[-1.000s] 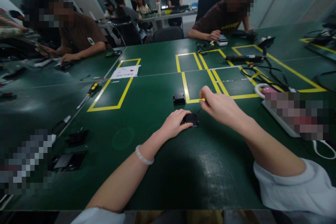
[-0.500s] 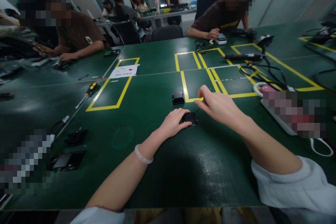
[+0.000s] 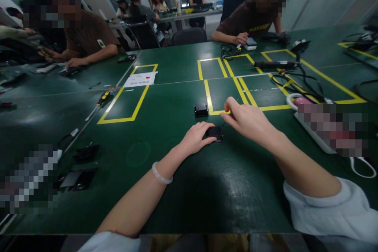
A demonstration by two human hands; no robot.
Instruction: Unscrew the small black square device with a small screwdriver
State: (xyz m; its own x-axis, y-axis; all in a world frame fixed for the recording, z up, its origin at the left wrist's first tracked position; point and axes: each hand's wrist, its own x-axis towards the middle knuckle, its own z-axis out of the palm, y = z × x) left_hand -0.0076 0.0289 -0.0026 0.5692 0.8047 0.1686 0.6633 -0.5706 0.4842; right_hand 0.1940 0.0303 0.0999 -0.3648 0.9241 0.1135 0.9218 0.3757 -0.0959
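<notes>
My left hand [image 3: 197, 138] grips the left side of a small black block [image 3: 215, 134] lying on the green table [image 3: 236, 189]. Its thumb lies along the near edge and the fingers along the far edge. Up and to the right, my right hand [image 3: 242, 116] is pinched around a thin dark tool [image 3: 223, 124], whose lower end points down at the block's upper right corner. Most of the tool is hidden by the fingers. A second black block [image 3: 201, 110] sits just beyond my left hand, touched by neither hand.
Left on the table are a yellow-black screwdriver [image 3: 104, 97], a white paper [image 3: 141, 79] and black parts [image 3: 77, 180]. Black cables [image 3: 310, 80], a black pen-like tool [image 3: 275, 64] and a white tray [image 3: 314, 134] lie right. Two people sit across the table.
Both hands keep their grips and stay nearly in place. The whole view has shifted very slightly.
</notes>
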